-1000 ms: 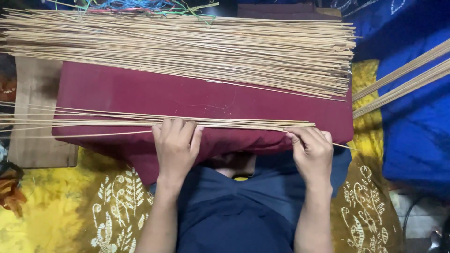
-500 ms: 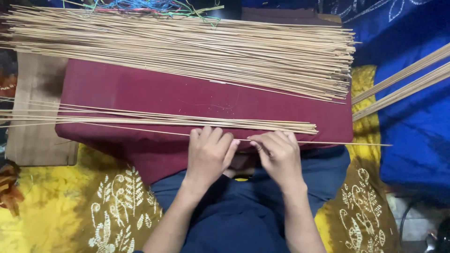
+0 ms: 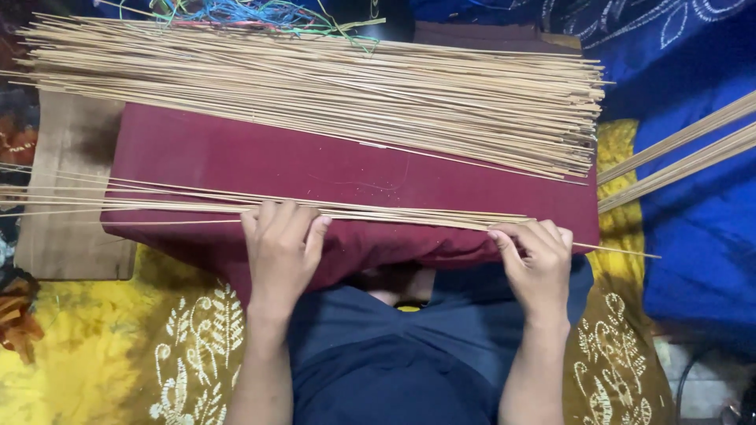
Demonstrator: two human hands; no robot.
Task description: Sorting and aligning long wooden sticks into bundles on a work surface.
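A maroon cloth pad (image 3: 276, 153) lies across my lap. A thick pile of thin pale sticks (image 3: 315, 86) covers its far half. A thinner row of sticks (image 3: 157, 201) runs along its near edge. My left hand (image 3: 279, 244) lies over that row, fingers together and pressing down on it. My right hand (image 3: 539, 264) sits at the row's right end with fingers curled over the pad's edge. One single stick (image 3: 622, 252) passes under both hands and pokes out to the right beyond the pad.
A wooden board (image 3: 63, 189) sticks out from under the pad at the left. Several more sticks (image 3: 677, 149) lean across blue cloth (image 3: 693, 236) on the right. Tangled coloured strings (image 3: 236, 12) lie behind the pile. Yellow patterned cloth (image 3: 94, 346) covers the floor.
Half a second ago my hands were side by side at the middle of the pad's near edge. They have since slid apart along the single stick, left hand leftward, right hand rightward.
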